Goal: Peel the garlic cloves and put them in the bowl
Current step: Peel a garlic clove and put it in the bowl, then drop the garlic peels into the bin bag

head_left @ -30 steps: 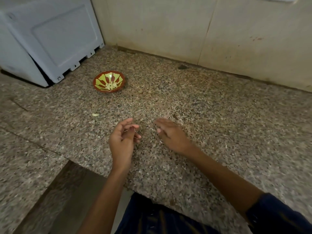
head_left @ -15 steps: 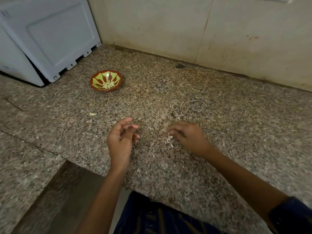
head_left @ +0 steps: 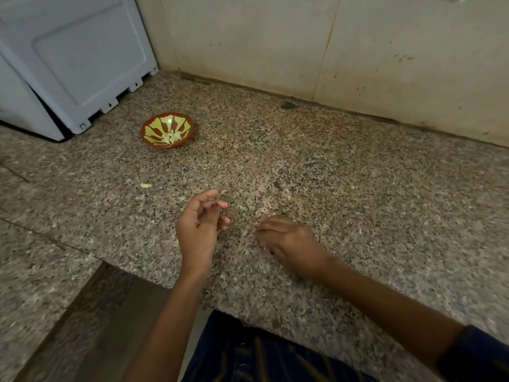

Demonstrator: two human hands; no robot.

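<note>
A small red bowl with a yellow-green pattern (head_left: 167, 130) stands at the back left of the granite counter (head_left: 358, 188), with several peeled garlic cloves (head_left: 171, 137) inside. One loose pale garlic clove (head_left: 146, 185) lies on the counter between the bowl and my hands. My left hand (head_left: 199, 224) hovers near the counter's front edge, fingers loosely curled, with nothing visible in it. My right hand (head_left: 289, 238) rests palm down on the counter just to its right, blurred, fingers stretched toward the left hand. Anything under it is hidden.
A white appliance (head_left: 68, 59) stands at the back left, close behind the bowl. A tiled wall (head_left: 303, 45) runs along the back of the counter. The counter's front edge (head_left: 154, 282) steps down to a lower ledge at my left.
My right hand slid right and pinched at some white peel scraps, then moved back left over them and lies flatter. The scraps no longer show. My left hand barely moved.
</note>
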